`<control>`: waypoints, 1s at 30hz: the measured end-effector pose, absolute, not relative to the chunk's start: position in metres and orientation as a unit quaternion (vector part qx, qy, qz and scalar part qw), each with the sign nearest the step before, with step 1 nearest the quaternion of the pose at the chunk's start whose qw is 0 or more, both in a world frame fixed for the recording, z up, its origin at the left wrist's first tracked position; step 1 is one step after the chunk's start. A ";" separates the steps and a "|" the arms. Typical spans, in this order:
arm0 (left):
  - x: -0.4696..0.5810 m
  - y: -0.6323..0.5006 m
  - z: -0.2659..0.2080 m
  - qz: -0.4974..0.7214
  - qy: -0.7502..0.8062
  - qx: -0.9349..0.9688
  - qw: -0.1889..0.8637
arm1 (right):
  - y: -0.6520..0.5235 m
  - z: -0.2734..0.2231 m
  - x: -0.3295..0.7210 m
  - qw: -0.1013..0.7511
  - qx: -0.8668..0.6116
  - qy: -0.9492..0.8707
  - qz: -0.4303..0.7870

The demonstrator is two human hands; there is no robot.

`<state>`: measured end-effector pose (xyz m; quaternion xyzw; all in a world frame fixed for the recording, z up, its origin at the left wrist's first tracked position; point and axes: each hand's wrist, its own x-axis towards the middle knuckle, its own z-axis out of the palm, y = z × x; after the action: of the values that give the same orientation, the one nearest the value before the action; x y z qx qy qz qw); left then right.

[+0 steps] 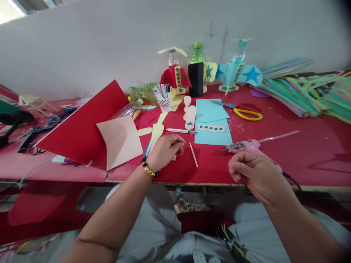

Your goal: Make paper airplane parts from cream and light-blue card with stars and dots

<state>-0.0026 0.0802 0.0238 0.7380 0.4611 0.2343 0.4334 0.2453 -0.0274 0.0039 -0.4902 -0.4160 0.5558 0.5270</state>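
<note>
My left hand [168, 149], with a beaded bracelet [149, 170] at the wrist, hovers over the red table with fingers curled; whatever they may hold is hidden. A narrow pale paper strip [193, 155] lies just right of it, and a white pen [181, 130] just beyond. Partly under this hand are yellow paper cutouts [157, 130]. My right hand [253, 175] is raised at the table's front edge, thumb and fingers pinched; I cannot make out anything between them. Right behind it rests a pink glue gun [251, 145] with a red light and a clear glue stick in its back.
Bottle airplanes [238, 73] and a black phone [195, 79] stand along the wall. Yellow-and-red scissors [248, 111] lie by light-blue paper sheets [214, 137]. A pen cup [164, 104], red board [87, 128] and beige sheet [120, 140] are left; straws [296, 95] pile right.
</note>
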 end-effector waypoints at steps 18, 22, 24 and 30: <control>-0.001 -0.010 0.028 0.214 0.474 0.794 0.316 | -0.059 -0.007 0.210 0.380 -0.487 -0.531 0.580; 0.003 -0.049 0.012 0.255 0.452 0.689 0.505 | -0.076 -0.010 0.188 0.373 -0.494 -0.622 0.480; 0.006 -0.060 -0.007 0.264 0.455 0.559 0.641 | -0.084 -0.013 0.181 0.387 -0.481 -0.683 0.390; 0.007 -0.077 -0.048 0.331 0.449 0.320 0.766 | -0.101 -0.032 0.170 0.346 -0.363 -0.844 0.192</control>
<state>0.0074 -0.0771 -0.0482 0.3204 0.4489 0.3309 0.7658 0.1696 -0.1015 -0.0319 -0.3632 -0.8436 0.1917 0.3459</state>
